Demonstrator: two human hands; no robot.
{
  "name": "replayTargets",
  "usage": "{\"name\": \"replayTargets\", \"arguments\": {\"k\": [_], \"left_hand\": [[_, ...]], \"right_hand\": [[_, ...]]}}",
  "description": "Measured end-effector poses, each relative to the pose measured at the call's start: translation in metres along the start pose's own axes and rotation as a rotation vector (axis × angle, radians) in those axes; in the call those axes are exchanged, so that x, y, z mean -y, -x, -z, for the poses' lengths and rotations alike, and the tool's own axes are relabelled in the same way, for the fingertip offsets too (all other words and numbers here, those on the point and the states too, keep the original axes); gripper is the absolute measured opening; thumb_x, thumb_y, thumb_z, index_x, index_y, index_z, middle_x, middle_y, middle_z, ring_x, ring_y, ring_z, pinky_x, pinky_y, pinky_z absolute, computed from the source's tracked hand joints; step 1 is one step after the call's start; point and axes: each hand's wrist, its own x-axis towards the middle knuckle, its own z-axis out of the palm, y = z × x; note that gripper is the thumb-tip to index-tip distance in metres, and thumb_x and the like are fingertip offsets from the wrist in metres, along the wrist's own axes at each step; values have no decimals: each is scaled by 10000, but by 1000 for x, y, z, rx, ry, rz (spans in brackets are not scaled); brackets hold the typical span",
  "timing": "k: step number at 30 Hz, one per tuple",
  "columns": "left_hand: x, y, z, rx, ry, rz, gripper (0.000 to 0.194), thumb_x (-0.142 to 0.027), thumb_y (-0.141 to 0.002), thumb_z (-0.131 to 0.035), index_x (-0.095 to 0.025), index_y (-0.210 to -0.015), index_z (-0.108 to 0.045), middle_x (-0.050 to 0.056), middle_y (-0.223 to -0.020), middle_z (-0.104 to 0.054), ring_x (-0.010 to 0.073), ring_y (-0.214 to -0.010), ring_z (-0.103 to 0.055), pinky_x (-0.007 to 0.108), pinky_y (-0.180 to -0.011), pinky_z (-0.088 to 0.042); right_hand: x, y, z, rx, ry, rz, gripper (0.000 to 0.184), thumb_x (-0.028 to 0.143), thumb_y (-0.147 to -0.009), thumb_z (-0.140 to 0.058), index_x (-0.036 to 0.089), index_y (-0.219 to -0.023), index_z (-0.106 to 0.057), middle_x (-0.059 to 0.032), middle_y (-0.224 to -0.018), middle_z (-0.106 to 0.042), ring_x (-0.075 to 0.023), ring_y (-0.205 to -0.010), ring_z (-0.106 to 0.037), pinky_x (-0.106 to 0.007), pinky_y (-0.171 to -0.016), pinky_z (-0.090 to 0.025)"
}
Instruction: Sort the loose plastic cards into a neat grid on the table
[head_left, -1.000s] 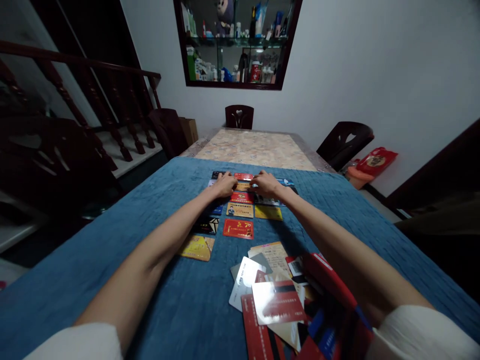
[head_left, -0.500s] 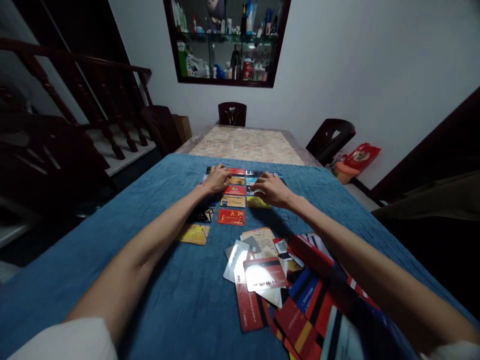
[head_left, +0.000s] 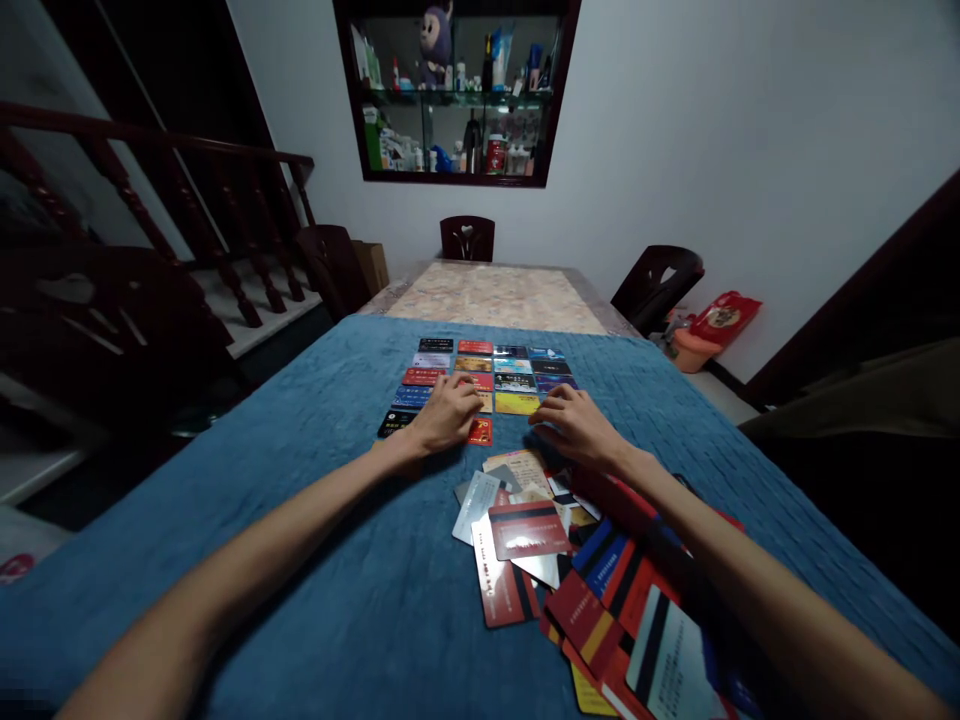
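Plastic cards lie in columns on a blue cloth (head_left: pixel 300 520). My left hand (head_left: pixel 446 415) rests over the middle-left columns, fingers bent and apart, partly covering a red card (head_left: pixel 481 432) and its neighbours. I see nothing gripped in it. Just right of a yellow card (head_left: pixel 516 403), my right hand (head_left: pixel 576 425) hovers or rests on the cloth with loosely curled, parted fingers and no card in them. A loose pile of cards lies nearer to me, a dark red card (head_left: pixel 529 530) on top and a pale striped card (head_left: pixel 667 650) at its right. My right forearm crosses above the pile.
The patterned tabletop (head_left: pixel 502 295) extends beyond the cloth. Dark wooden chairs stand around it, one at the far end (head_left: pixel 466 238) and one at the right (head_left: pixel 656 290). A glass-shelved cabinet (head_left: pixel 457 180) is set in the wall. A wooden railing (head_left: pixel 187 145) runs along the left.
Both hands have drawn back toward me from the far rows of cards, uncovering them. My right hand has also shifted right, off the card columns. The view has shifted somewhat.
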Motion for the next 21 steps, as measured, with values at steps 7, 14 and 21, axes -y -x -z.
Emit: {"name": "replayTargets", "arguments": {"k": [7,14,21], "left_hand": [[-41,35,-1,-4,128,-54,208,-216,-947,-496,-199,-941,-704,79,-1001,-703,260,-1219,-479,438,-1028,-351],[-68,57,-1,-160,370,-113,145,-222,-869,-599,-182,-970,-694,64,-960,-694,254,-1135,-509,441,-1009,-401],[-77,69,12,-67,439,-252,309,-359,-777,-707,-170,-1017,-660,96,-1054,-661,310,-1161,-469,494,-1016,-368]], "right_hand": [[11,34,-6,-37,-29,3,207,272,-933,-527,251,-1034,-707,-86,-1027,-705,-263,-1090,-483,-390,-857,-329],[26,57,0,-108,-171,75,194,273,-951,-516,230,-1026,-689,-89,-995,-702,-261,-1058,-499,-411,-860,-382],[50,71,12,-110,-308,157,185,332,-933,-560,216,-1001,-687,-90,-983,-690,-264,-1064,-499,-444,-885,-404]]}}
